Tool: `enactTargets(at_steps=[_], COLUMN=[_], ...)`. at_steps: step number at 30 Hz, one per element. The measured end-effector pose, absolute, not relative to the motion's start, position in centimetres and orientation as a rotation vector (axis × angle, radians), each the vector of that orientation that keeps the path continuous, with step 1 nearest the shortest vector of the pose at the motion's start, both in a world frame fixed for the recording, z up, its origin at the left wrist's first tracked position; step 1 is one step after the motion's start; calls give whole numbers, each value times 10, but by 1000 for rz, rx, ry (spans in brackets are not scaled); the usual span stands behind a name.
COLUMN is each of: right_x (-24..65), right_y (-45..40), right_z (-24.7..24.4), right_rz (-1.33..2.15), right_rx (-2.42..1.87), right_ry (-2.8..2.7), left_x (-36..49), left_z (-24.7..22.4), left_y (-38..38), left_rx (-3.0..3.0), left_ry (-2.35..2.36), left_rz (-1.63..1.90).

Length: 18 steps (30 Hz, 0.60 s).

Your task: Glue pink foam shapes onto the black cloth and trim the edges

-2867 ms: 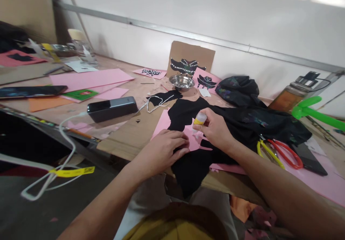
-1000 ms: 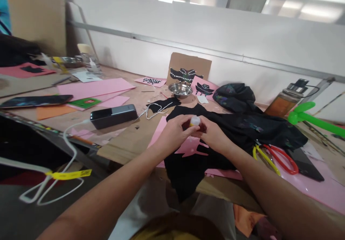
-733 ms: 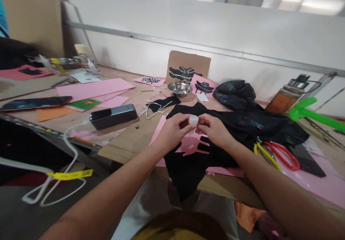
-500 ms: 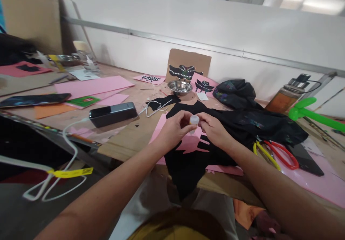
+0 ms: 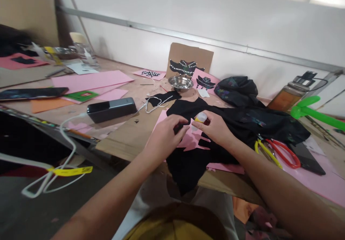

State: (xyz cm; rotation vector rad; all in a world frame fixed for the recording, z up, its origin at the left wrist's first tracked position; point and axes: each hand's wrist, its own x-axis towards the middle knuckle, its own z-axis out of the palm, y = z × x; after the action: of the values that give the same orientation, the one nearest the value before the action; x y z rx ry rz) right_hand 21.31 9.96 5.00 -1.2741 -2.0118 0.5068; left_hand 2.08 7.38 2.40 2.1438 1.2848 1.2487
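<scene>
My right hand (image 5: pixel 217 128) is closed around a small glue stick (image 5: pixel 201 116) with a translucent end and a yellow band, tilted in the fingers. To its left my left hand (image 5: pixel 167 135) hovers with thumb and fingers apart, holding nothing. Beneath both hands lies a jagged pink paper cutout (image 5: pixel 192 140) on black fabric (image 5: pixel 185 166), which hangs over the front edge of a cardboard sheet (image 5: pixel 121 139).
Red-handled scissors (image 5: pixel 285 153) and a yellow-handled tool (image 5: pixel 269 156) lie at right, near a bottle (image 5: pixel 289 91) and green balloon (image 5: pixel 320 114). A steel bowl (image 5: pixel 180 82) stands behind. At left are a black power bank (image 5: pixel 111 110) with a white cable and a phone (image 5: pixel 33 93).
My left hand has let go of the glue stick and drawn back to the left. The right hand now holds it alone, tilted more. The view has shifted slightly.
</scene>
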Motion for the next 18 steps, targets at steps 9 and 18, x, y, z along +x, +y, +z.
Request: enactTargets(at_steps=[9,18], right_x=[212,203], right_y=[99,97], right_z=[50,53], right_rz=[470,382], right_rx=[-1329,-1288], right_ry=[-2001,-1964], left_x=[16,17], left_z=[17,15], left_y=[40,41], left_rx=[2667,2686], left_ry=[1041,1086], left_rz=[811,855])
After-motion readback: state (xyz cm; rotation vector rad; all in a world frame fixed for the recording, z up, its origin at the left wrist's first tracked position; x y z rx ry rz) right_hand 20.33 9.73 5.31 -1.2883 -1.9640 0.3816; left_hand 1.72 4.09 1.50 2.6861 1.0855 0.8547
